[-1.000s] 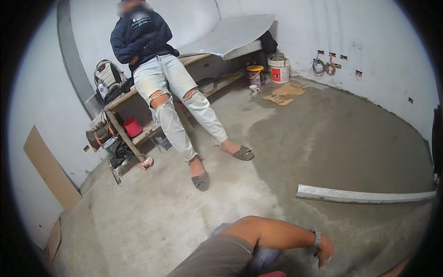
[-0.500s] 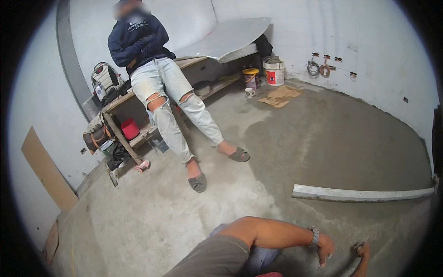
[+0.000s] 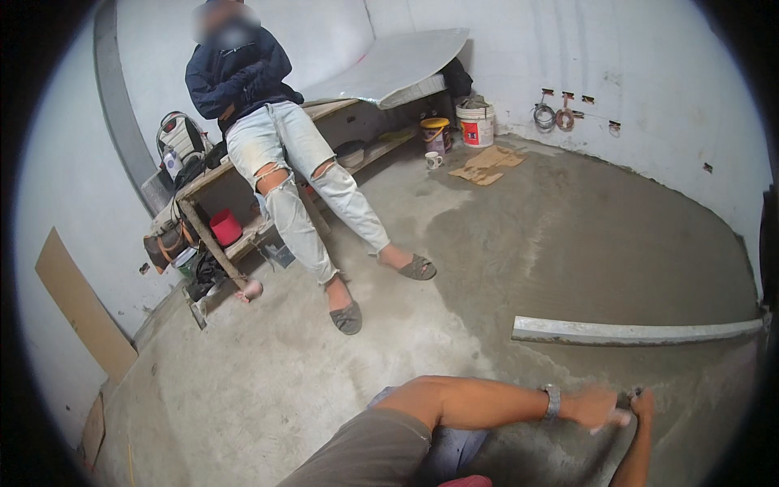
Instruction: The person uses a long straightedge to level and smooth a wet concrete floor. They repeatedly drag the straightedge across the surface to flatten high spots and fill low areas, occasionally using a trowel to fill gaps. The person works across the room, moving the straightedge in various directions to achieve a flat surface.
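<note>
Low over the wet grey floor point(image 3: 568, 243), the left hand point(image 3: 596, 406) and right hand point(image 3: 643, 403) meet on a small dark tool handle point(image 3: 629, 397), fingers wrapped around it, blurred. It sits just below the long pale straightedge point(image 3: 641, 331) lying on the floor. Well beyond the straightedge, a person in torn jeans point(image 3: 300, 178) leans on a cluttered counter point(image 3: 243, 174).

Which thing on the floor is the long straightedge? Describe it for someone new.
Start at the grey cement floor, right half. The long straightedge lies flat there, running toward the right wall, beyond the person's left hand. It is the only long, pale, narrow bar; nearby cardboard scraps are short and brown.
</note>
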A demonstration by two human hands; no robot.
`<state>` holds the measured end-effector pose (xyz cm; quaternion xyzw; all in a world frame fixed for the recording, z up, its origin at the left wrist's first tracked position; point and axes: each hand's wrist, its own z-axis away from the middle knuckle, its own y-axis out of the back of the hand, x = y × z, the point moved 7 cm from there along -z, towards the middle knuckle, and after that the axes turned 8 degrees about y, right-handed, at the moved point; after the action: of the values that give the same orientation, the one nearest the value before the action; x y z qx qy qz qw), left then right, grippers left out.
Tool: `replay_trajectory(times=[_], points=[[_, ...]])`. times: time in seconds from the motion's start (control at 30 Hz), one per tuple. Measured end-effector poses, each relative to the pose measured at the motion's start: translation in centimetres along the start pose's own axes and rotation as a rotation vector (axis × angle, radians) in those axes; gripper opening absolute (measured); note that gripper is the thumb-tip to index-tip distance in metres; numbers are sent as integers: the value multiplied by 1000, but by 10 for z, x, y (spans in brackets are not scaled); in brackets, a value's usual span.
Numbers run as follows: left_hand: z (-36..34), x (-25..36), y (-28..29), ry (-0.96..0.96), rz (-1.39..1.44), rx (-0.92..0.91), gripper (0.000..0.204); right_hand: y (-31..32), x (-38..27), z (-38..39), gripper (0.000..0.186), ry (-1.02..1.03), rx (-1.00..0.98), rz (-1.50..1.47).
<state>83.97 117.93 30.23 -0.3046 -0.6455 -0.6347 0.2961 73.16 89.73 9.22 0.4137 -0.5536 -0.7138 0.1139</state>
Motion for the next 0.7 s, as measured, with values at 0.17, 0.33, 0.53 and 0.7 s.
replay_trajectory(times=[0.17, 0.33, 0.53, 0.7], points=[[-20, -102, 39, 457, 885, 287, 84, 80, -174, 16, 52, 291, 346, -531], [-19, -124, 35, 450, 1413, 314, 99, 115, -388, 134, 72, 1180, 566, -385], [-15, -46, 43, 136, 1445, 235, 96, 73, -299, 66, 66, 1017, 613, -70], [6, 21, 36, 35, 1338, -444, 88, -35, -90, -13, 66, -63, -108, -1449]])
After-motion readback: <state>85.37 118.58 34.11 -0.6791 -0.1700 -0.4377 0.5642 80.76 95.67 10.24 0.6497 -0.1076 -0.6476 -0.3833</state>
